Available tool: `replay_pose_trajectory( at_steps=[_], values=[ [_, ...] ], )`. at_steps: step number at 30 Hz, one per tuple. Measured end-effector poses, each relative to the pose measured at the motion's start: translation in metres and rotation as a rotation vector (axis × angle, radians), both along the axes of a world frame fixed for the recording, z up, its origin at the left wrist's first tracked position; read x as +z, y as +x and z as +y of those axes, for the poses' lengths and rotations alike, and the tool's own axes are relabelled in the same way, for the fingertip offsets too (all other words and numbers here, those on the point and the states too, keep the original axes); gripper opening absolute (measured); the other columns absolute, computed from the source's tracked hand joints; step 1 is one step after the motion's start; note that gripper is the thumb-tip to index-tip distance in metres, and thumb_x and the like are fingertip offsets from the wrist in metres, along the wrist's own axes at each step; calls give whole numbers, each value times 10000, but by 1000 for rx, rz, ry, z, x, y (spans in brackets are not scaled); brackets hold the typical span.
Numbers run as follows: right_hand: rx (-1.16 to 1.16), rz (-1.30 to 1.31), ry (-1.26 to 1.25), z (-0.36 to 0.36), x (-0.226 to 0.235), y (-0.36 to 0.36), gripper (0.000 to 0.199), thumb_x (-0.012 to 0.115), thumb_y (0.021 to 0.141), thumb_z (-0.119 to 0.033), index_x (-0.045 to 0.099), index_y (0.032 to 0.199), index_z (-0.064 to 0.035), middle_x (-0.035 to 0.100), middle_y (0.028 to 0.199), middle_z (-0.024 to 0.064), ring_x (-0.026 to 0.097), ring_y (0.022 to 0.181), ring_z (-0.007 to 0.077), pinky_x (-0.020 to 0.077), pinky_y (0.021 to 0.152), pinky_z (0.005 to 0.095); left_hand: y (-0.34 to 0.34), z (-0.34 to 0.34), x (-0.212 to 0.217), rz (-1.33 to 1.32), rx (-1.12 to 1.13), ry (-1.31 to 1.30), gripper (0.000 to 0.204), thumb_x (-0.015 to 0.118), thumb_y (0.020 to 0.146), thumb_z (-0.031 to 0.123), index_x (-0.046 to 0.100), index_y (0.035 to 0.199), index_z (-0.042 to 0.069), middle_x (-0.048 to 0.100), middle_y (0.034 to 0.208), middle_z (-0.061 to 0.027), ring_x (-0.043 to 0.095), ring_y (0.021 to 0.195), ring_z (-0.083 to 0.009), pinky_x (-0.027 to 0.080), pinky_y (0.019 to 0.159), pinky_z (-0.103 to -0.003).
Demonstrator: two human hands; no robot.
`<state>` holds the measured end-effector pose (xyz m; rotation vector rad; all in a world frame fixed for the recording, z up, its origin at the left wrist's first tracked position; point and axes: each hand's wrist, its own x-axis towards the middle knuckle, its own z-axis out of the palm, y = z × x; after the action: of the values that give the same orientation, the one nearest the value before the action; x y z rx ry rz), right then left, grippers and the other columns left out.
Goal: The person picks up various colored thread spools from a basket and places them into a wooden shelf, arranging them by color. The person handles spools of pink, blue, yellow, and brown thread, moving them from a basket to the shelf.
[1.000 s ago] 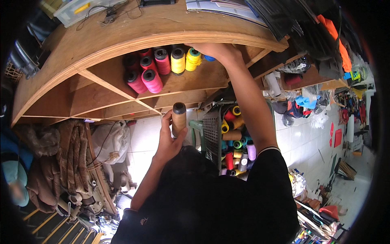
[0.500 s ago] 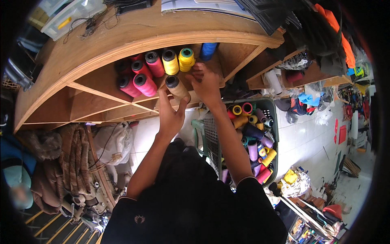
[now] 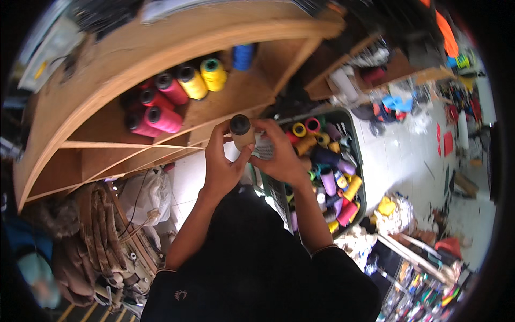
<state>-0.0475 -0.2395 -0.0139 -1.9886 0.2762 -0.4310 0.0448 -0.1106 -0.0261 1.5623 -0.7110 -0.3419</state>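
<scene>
A tan spool of thread (image 3: 244,140) with a black top stands upright in front of me, off the shelf. My left hand (image 3: 219,166) is closed round its left side, the thumb across its lower front. On the other side my right hand (image 3: 281,158) curves in, fingertips against the spool near its top and a gap inside the palm. In the shelf compartment stand a yellow spool with a black top (image 3: 193,83), a yellow spool with a green top (image 3: 213,75), a blue spool (image 3: 243,57) and several pink and red spools (image 3: 165,119).
The curved wooden shelf (image 3: 107,70) arcs across the upper left, with divided compartments below. A dark green crate (image 3: 362,161) full of mixed thread spools stands to the right of my arm. Brown cloth (image 3: 99,225) and a white plastic bag (image 3: 153,198) lie at the left.
The tan spool has come out of the shelf toward me in my left hand. My right hand has moved from beside the yellow spools to the tan spool. The view has shifted.
</scene>
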Motion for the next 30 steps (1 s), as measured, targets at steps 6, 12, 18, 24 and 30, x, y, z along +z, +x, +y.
replay_pose_trajectory(
  at_steps=[6,12,18,24,30],
  values=[
    [-392,43,12,15,-58,-54,503,744,709,-66,529,1161,-17,577,1099,160,572,1044,310,447,888,413,-29,-8,-19,-4,-229,76,486,768,808,105,535,1222,3,572,1162,-137,571,1115,-237,501,896,-349],
    [-831,86,69,1,-123,-113,481,747,757,-94,514,1170,-14,580,1064,145,593,967,263,471,852,381,4,-14,14,-360,83,116,250,720,810,77,622,1032,19,592,1008,-171,579,949,-344,475,796,-397],
    [-792,166,81,-16,-128,-133,451,723,778,-66,508,1171,-16,583,1058,125,598,951,226,484,840,352,78,-47,84,-1004,366,284,204,750,762,88,663,942,47,650,945,-112,585,849,-332,442,754,-425],
    [-707,101,164,-12,-110,-107,424,757,766,-93,527,1116,-28,600,1021,105,601,943,187,482,838,332,137,-96,73,-1111,382,563,393,743,778,239,647,1116,65,651,1082,-159,596,1037,-384,452,905,-471],
    [-687,16,175,-1,-99,-99,428,771,755,-91,531,1102,-25,614,982,106,623,912,192,493,821,334,140,-102,74,-1060,211,683,457,729,810,271,612,1200,63,631,1144,-193,586,1088,-383,461,939,-466]
  ],
)
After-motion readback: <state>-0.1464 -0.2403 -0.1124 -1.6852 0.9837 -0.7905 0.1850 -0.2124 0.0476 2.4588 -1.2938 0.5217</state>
